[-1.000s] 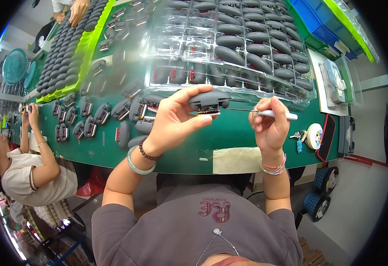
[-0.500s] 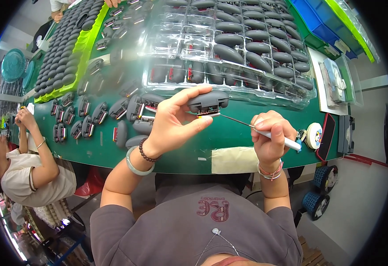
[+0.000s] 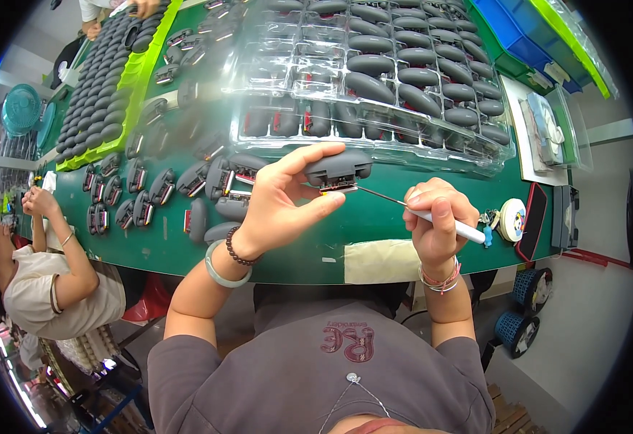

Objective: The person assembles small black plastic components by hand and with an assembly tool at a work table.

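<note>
My left hand (image 3: 276, 199) grips a dark grey rounded plastic housing (image 3: 338, 168) between thumb and fingers, above the table's middle. Its open underside, with small electronic parts, faces me. My right hand (image 3: 441, 220) is closed around a white-handled tool with a thin metal shaft (image 3: 452, 226). The shaft's tip meets or nearly meets the right end of the housing's open side; I cannot tell whether it touches. Several similar grey housings (image 3: 198, 218) lie left of my left hand, some showing red and silver parts.
Clear plastic trays (image 3: 432, 155) of grey housings stand ahead. A lime-green tray (image 3: 137, 79) of grey pieces lies far left. A cream sheet (image 3: 381, 262) sits at the green table's front edge; a phone (image 3: 532, 223) lies right. A co-worker (image 3: 56, 275) sits at left.
My right hand and its tool have shifted slightly left. The housing in my left hand has barely moved. At the top left, another person's hand has moved left over the green tray.
</note>
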Tool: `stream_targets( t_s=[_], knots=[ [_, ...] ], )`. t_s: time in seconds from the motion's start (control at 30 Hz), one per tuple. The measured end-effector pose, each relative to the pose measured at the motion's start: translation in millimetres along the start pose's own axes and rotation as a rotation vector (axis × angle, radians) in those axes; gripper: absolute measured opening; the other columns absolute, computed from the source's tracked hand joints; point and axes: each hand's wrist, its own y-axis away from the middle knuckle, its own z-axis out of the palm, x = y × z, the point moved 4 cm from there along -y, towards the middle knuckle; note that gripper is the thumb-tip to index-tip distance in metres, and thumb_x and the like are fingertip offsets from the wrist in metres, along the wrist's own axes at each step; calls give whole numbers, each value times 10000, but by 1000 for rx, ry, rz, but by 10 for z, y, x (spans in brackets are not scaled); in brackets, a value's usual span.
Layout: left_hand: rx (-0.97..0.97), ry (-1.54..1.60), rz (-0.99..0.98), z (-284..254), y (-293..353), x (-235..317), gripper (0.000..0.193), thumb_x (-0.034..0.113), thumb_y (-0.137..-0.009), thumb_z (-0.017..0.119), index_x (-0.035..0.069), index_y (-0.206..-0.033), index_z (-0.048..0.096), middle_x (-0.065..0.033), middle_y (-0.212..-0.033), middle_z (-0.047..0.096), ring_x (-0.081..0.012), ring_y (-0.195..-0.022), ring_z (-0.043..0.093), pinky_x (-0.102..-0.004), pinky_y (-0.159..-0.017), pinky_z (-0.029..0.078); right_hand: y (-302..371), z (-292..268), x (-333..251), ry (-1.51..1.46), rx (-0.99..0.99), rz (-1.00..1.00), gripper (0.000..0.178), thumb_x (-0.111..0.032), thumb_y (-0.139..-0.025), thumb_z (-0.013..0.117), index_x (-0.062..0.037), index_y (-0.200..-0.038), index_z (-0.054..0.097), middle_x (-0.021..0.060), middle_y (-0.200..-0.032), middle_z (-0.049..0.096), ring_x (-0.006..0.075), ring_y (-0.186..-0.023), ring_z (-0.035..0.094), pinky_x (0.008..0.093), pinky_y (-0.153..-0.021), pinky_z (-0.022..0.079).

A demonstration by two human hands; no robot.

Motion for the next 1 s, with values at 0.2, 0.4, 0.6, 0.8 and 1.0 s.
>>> stream_targets(
  t_s=[0.2, 0.4, 0.6, 0.8, 1.0],
  knots=[
    [-35, -21, -16, 14, 1, 33, 499, -38, -735, 640, -81, -1188, 434, -137, -1134, 493, -184, -1006, 529, -292, -838, 478, -14, 6, -16, 57, -45, -21, 263, -145, -844, 489, 47, -703, 601, 103, -547, 536, 132, -426, 479, 226, -390, 342],
    [-58, 48, -37, 15, 18, 8, 511, -41, -725, 646, -70, -1191, 441, -136, -1135, 503, -177, -994, 534, -291, -822, 482, -23, -28, 112, -212, 54, 279, 337, -204, -865, 475, 58, -684, 587, 119, -593, 536, 137, -437, 476, 222, -370, 333],
    [-50, 144, -85, 33, 11, 28, 521, -30, -713, 660, -62, -1188, 449, -132, -1119, 519, -171, -984, 537, -283, -801, 487, -17, -25, 236, -421, 89, 467, 351, -216, -880, 465, 49, -679, 576, 106, -573, 522, 130, -426, 455, 218, -360, 327],
    [-21, 145, -55, 40, 2, 50, 506, -28, -715, 660, -65, -1176, 454, -135, -1123, 505, -181, -979, 542, -291, -806, 489, -15, -42, 236, -464, 134, 507, 347, -214, -882, 463, 43, -675, 570, 99, -561, 518, 127, -418, 447, 216, -357, 325],
    [-8, 127, 4, 23, -3, 44, 494, -46, -719, 647, -66, -1174, 454, -135, -1122, 501, -192, -988, 540, -302, -824, 488, -25, -94, 156, -350, 124, 305, 342, -188, -879, 454, 62, -681, 574, 119, -603, 537, 130, -428, 464, 215, -357, 329]
  ],
)
